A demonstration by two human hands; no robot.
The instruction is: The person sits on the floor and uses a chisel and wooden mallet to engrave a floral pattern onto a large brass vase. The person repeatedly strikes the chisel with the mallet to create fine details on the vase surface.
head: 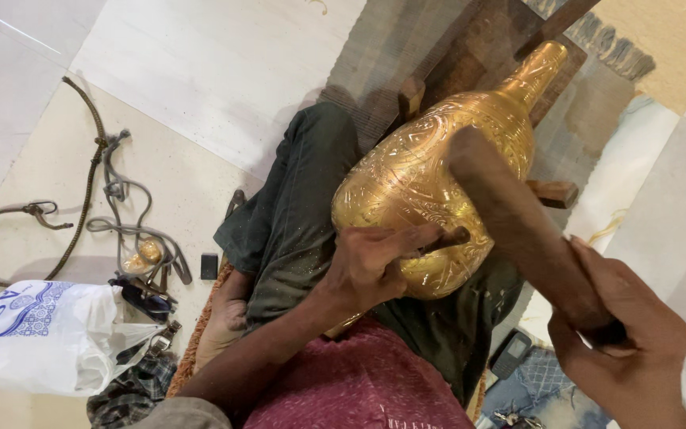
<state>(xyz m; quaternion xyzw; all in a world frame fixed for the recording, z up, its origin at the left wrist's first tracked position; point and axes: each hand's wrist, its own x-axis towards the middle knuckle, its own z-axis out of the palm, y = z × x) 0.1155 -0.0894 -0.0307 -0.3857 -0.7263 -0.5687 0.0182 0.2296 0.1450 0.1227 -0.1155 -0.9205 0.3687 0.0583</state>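
Left hand [371,266] pinches a chisel [448,237] against the brass vase [430,175]; right hand [625,338], at four o'clock, grips a mallet [510,210]. An off-centre blow could skid the chisel, scarring the engraving.

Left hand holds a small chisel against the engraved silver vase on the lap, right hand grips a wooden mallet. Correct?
Not quite: the head view shows the vase is golden brass, not silver. The rest holds: the left hand holds a small chisel against it on the lap, and the right hand grips a wooden mallet.

Left hand [371,266] pins chisel [446,238] on brass vase [430,175]; right hand [625,342] grips mallet [518,214].
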